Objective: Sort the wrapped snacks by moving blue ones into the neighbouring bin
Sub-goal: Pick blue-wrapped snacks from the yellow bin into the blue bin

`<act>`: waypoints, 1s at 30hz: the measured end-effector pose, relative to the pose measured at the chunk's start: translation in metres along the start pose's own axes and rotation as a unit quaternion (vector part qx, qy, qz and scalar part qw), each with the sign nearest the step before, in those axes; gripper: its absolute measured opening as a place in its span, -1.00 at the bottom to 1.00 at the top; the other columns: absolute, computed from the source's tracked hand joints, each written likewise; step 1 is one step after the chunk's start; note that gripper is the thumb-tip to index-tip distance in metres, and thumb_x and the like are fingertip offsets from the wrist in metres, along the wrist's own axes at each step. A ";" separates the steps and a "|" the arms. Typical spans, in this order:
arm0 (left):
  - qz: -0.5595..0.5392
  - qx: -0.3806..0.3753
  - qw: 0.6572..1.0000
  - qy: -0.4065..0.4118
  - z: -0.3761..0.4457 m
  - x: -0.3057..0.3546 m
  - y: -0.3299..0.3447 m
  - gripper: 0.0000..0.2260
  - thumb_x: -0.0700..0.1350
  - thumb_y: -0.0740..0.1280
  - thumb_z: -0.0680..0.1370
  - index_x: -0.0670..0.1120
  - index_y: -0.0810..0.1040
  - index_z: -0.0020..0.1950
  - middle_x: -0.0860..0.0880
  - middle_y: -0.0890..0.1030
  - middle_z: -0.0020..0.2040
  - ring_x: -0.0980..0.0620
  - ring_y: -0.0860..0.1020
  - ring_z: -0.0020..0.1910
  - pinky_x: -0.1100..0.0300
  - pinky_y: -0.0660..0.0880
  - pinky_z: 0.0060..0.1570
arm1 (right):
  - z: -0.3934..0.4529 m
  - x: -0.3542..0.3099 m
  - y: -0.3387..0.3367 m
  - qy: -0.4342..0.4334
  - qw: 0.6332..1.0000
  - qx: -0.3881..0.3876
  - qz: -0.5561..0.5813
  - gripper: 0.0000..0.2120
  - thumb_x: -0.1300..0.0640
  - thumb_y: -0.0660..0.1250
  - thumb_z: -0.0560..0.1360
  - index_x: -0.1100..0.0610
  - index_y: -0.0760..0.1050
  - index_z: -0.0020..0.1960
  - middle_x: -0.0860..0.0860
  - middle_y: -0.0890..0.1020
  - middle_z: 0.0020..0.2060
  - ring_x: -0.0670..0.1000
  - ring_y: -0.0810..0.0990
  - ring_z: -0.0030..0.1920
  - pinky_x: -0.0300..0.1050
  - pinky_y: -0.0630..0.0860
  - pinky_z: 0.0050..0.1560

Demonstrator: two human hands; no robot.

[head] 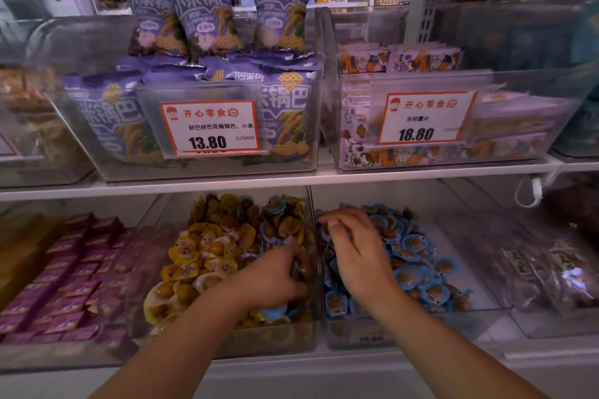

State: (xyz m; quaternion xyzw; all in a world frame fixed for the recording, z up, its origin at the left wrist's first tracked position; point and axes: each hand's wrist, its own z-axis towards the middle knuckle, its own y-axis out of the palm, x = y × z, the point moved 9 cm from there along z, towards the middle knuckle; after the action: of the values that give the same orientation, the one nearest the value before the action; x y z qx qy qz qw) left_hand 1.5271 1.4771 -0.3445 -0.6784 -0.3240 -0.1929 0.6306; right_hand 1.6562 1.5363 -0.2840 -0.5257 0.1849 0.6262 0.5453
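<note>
On the lower shelf a clear bin (227, 343) holds yellow wrapped snacks (194, 253) mixed with a few blue wrapped snacks (275, 207). The neighbouring clear bin (479, 311) on its right holds blue wrapped snacks (418, 272). My left hand (275, 278) is down in the yellow bin near its right wall, fingers curled into the pile; what it holds is hidden. A blue wrapper (274, 312) lies just under that wrist. My right hand (353, 246) hovers over the left end of the blue bin, fingers curled, pinching a small blue wrapped snack.
A bin of purple boxes (74, 269) stands to the left, and a bin of clear bags (544, 266) to the right. The upper shelf (291, 176) overhangs with bins of purple snack bags (285, 107) and price tags (210, 128).
</note>
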 end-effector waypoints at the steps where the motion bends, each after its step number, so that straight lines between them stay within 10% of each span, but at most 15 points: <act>1: 0.007 -0.011 1.000 -0.003 -0.002 0.001 0.006 -0.69 -0.13 0.50 0.39 -0.03 0.52 0.08 -0.01 0.63 -0.01 0.06 0.61 -0.03 0.03 0.58 0.03 | 0.000 0.002 -0.001 0.007 1.000 -0.001 0.001 -0.76 0.19 0.18 0.65 0.12 0.64 0.07 0.00 0.52 0.09 -0.26 0.49 0.10 -0.50 0.32 0.12; 13: -0.178 0.005 0.984 0.022 -0.037 -0.001 -0.018 -0.91 -0.10 0.42 0.56 -0.04 0.61 0.05 0.02 0.66 -0.11 0.12 0.63 -0.14 0.20 0.56 -0.17 | -0.011 -0.002 -0.014 0.009 1.000 0.010 0.027 -0.78 0.14 0.21 0.65 0.04 0.64 0.02 -0.07 0.58 0.02 -0.19 0.55 0.08 -0.17 0.50 0.17; 17: 0.052 -0.079 0.990 0.100 -0.053 0.015 -0.002 -0.90 0.14 0.34 0.54 0.16 0.54 -0.02 0.21 0.56 -0.13 0.23 0.55 -0.12 0.18 0.53 -0.09 | -0.014 -0.027 -0.016 -0.045 0.998 0.021 0.037 -0.76 0.05 0.18 0.60 0.02 0.63 0.02 -0.14 0.60 -0.03 -0.14 0.58 0.08 -0.22 0.50 0.10; 27: 0.050 0.059 0.981 0.178 -0.075 0.035 -0.013 -0.93 -0.03 0.21 0.46 0.10 0.48 -0.17 0.16 0.51 -0.19 0.19 0.50 -0.16 0.07 0.49 -0.10 | -0.020 -0.058 0.007 -0.117 0.993 0.000 0.011 -0.76 0.17 0.19 0.62 0.11 0.64 0.01 -0.07 0.62 -0.04 -0.13 0.59 0.06 -0.36 0.44 0.05; 30: -0.106 0.120 0.980 0.116 -0.069 0.026 -0.037 -0.87 -0.12 0.22 0.43 0.06 0.54 -0.22 0.10 0.57 -0.27 0.15 0.53 -0.23 0.16 0.49 -0.18 | -0.024 -0.069 0.008 -0.157 0.988 0.017 0.001 -0.78 0.19 0.20 0.62 0.14 0.63 0.04 -0.05 0.61 -0.02 -0.11 0.59 0.08 -0.36 0.44 0.08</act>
State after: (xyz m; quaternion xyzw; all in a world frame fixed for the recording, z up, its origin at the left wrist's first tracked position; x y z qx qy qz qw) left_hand 1.5312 1.4143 -0.2912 -0.5330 -0.3394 -0.2952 0.7166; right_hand 1.6504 1.4805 -0.2361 -0.4117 0.1084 0.6979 0.5759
